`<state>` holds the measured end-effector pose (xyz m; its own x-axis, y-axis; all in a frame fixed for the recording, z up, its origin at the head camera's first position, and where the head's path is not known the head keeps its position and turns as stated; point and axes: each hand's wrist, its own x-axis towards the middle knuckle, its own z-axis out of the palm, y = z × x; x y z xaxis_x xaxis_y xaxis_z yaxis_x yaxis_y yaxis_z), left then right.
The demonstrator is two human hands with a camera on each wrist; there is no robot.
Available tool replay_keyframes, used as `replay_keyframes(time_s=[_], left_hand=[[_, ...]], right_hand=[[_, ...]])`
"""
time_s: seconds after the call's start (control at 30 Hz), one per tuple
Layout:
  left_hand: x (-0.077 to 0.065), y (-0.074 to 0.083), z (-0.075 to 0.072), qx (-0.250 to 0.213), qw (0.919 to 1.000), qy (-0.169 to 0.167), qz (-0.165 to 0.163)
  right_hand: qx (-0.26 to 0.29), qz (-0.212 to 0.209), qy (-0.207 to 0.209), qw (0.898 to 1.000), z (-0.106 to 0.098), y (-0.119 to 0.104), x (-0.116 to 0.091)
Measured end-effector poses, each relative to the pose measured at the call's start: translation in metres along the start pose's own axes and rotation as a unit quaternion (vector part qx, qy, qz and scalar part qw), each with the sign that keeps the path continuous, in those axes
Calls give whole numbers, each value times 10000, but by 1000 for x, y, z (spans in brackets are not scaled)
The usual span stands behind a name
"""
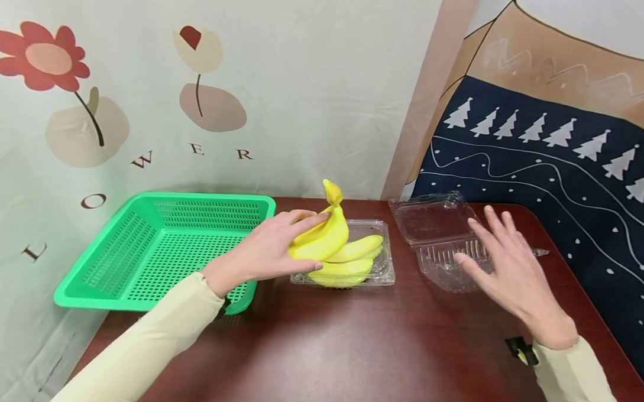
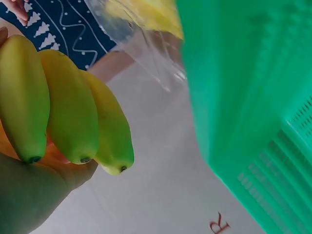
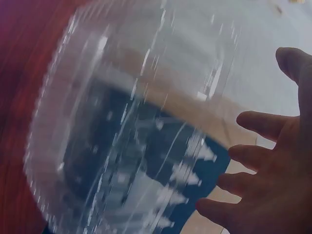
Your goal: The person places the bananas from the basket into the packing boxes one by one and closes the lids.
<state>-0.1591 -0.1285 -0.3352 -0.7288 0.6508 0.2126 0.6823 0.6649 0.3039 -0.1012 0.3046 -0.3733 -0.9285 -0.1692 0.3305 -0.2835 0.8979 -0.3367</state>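
My left hand [image 1: 269,243] grips a bunch of yellow bananas [image 1: 326,233], its stem pointing up. In the left wrist view the green-tinged tips of several bananas [image 2: 70,107] stick out past the palm. Just behind and below this bunch, more bananas [image 1: 352,264] lie in a transparent plastic container [image 1: 386,268]. On the right, my right hand [image 1: 511,272] hovers with its fingers spread, holding nothing. It is nearest to a second transparent clamshell container [image 1: 433,219], whose lid stands raised at the back. The right wrist view shows that clamshell [image 3: 122,117] beyond the fingers.
A green perforated plastic basket [image 1: 80,269] stands at the left, partly behind my left forearm. Everything rests on a dark red-brown table [image 1: 348,356]. Behind it hangs a pale printed curtain [image 1: 315,94], with a dark blue tree-patterned cloth [image 1: 515,160] at the right.
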Motion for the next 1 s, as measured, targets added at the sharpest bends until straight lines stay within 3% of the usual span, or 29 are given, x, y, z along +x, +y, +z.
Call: replay_keyframes(time_s=[0.23, 0.5, 0.8, 1.0], left_hand=[[17, 18, 14, -292, 9994, 56, 148], [33, 35, 32, -357, 9986, 102, 383], [44, 46, 42, -485, 9983, 15, 313], [50, 50, 45, -478, 9984, -99, 278]], right_hand=[[137, 419, 167, 9989, -9, 32, 0], [139, 955, -21, 9953, -12, 59, 0], [683, 1417, -354, 9869, -10, 88, -4], [939, 1415, -285, 9851, -4, 95, -8]])
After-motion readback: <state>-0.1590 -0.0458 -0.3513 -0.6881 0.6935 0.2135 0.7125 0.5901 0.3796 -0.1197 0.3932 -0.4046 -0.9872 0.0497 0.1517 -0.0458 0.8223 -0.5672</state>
